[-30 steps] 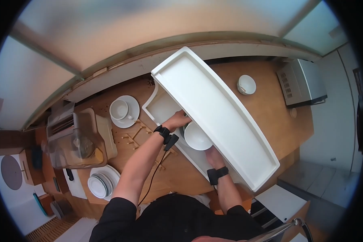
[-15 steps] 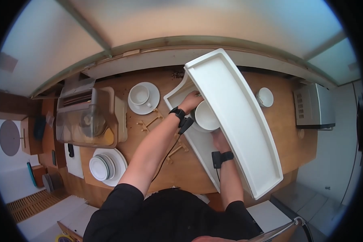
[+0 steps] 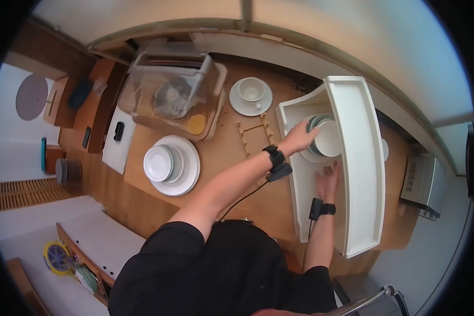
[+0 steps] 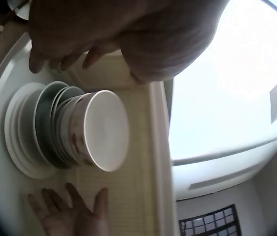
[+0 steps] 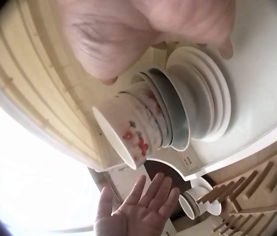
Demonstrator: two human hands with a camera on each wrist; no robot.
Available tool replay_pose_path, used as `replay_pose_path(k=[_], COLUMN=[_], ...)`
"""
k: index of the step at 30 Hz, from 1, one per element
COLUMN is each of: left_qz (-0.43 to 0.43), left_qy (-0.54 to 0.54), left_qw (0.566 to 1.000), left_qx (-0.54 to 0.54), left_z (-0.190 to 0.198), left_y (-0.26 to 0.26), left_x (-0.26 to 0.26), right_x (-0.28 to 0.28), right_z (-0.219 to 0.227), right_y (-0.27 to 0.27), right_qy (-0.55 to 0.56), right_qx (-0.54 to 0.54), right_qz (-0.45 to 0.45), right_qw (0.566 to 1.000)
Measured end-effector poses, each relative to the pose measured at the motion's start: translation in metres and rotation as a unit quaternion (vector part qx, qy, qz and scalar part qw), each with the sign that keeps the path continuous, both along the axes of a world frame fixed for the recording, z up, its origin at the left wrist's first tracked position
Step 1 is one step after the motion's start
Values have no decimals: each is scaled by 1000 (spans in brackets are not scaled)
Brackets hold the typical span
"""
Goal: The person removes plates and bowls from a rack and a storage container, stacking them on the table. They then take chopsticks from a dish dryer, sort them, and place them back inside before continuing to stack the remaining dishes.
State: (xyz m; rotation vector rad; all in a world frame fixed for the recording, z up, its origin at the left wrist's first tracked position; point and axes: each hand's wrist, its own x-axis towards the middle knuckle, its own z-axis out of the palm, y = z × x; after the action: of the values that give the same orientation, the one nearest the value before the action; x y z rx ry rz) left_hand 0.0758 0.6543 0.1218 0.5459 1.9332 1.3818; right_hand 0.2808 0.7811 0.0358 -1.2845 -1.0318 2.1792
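A stack of bowls and plates stands inside a white two-tier rack (image 3: 366, 158). On top is a white bowl with red flowers (image 5: 133, 132), over green bowls (image 4: 47, 120) and white plates (image 5: 217, 98) at the bottom. My left hand (image 3: 298, 138) is beside the stack's left side; its palm and spread fingers face the stack in the right wrist view. My right hand (image 3: 328, 181) is at the near side of the stack, fingers spread, palm toward it in the left wrist view. Neither hand's fingers curl round the bowls.
Left of the rack lie a wooden peg rack (image 3: 254, 126) and a cup (image 3: 251, 89) on a saucer. Further left are stacked plates (image 3: 192, 171) and a clear-lidded bin (image 3: 216, 113). A microwave (image 3: 424, 184) stands at the right. The rack's upper tier overhangs the stack.
The head view has swung left, so the rack appears further right. Both hands have come off the top bowl and spread their fingers; the bowl now sits on the stack.
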Motion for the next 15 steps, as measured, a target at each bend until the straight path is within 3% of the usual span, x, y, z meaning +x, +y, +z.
replay_pose_path(k=[3, 5, 6, 9, 11, 14, 15], left_qz=[-58, -111, -152, -141, -56, 123, 185], left_qy=[-30, -165, -107, -130, -134, -188, -148], left_qw=[993, 972, 973, 979, 989, 972, 970], left_qx=[98, 127, 134, 63, 24, 64, 55], left_z=[13, 36, 27, 42, 42, 19, 8], left_y=[-76, -145, -180, -290, -354, -432, -451], left_x=[33, 51, 56, 70, 76, 65, 60], right_x=[26, 43, 49, 62, 57, 34, 21], right_z=[13, 21, 26, 41, 52, 63, 63], right_y=[-26, -46, -61, -116, -156, -222, -243], right_qy=[-4, -28, -48, -51, -42, -38, -33], right_qx=[47, 94, 117, 138, 131, 112, 107], right_qz=[31, 46, 51, 107, 172, 310, 363], right_qw=[998, 994, 991, 983, 975, 943, 925])
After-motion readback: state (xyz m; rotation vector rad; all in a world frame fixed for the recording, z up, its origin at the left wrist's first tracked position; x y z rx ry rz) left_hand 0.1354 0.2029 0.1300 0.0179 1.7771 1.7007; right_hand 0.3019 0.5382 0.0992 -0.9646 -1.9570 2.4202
